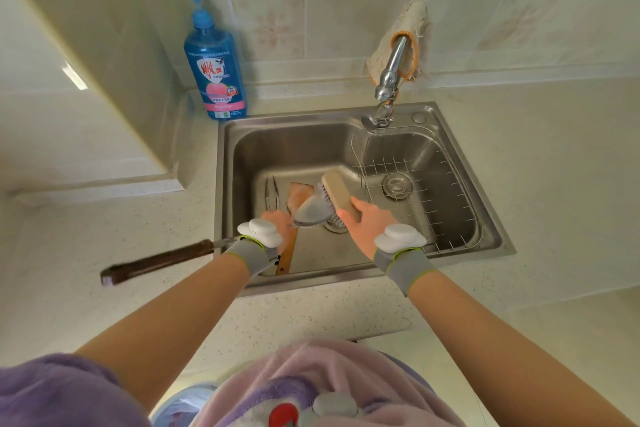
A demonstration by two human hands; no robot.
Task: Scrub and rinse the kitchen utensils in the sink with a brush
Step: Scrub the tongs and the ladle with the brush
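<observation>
Gripping the scrub brush (337, 192), the right hand (369, 225) sets bristles on the ladle (311, 211), whose long handle runs leftward through the clasping left hand (277, 224).

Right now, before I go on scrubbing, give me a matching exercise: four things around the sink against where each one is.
Things:
1. brush
2. tongs
3. soap bottle
4. cloth

Places:
A. draped over the tap
B. lying in the sink basin
C. standing on the counter, by the sink's back left corner
D. held in the right hand

Pairs: 1-D, 2-B, 3-C, 4-A
</observation>
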